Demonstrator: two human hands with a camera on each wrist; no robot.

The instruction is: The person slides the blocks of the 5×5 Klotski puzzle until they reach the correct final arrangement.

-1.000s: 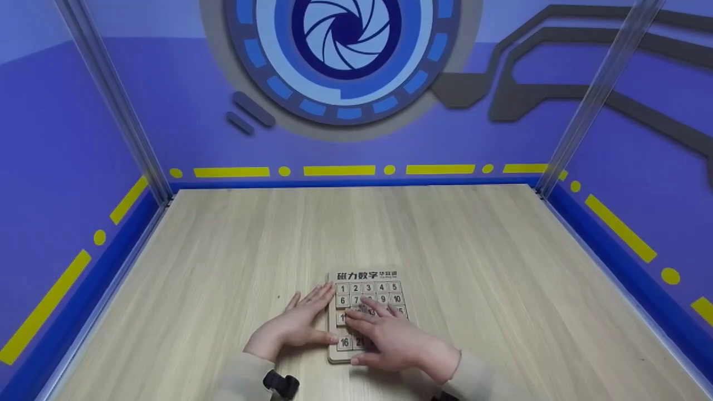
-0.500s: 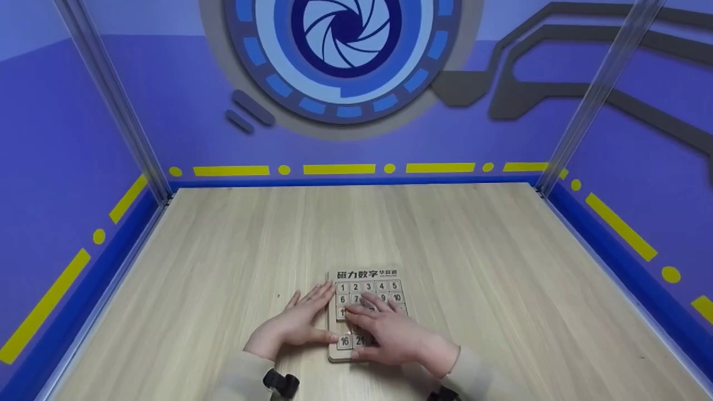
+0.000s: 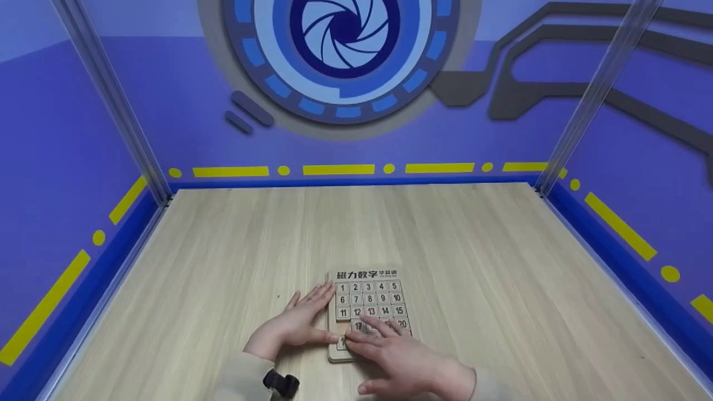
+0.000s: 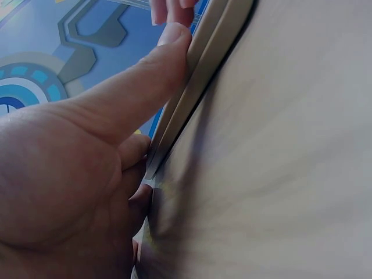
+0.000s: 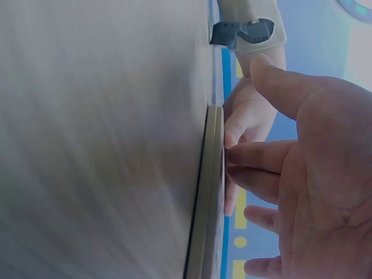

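A wooden number sliding puzzle [image 3: 362, 274] lies flat with its title strip at the far end. Numbered tiles fill its upper rows in order, from 1 to 15. Below tile 11 [image 3: 343, 312] a tile-sized gap shows at the left edge. My left hand [image 3: 298, 326] rests along the board's left side, fingers extended, thumb on the lower left edge by tile 16. Across the lower tiles lies my right hand [image 3: 398, 356], its index and middle fingertips touching near the bottom left, hiding most of the bottom row. In the right wrist view its fingers [image 5: 258, 156] reach to the board's face.
The board sits near the front of a pale wood-grain table [image 3: 250, 234]. Blue printed panels [image 3: 356, 150] with yellow dashes wall in the back and sides, with metal posts [image 3: 120, 106] at the corners. A black band [image 3: 281, 384] circles the left wrist.
My right hand has moved down the board toward me, uncovering tiles 12 to 15 and part of the row below. Tile 11 has slid up against tile 6. The left hand stays put.
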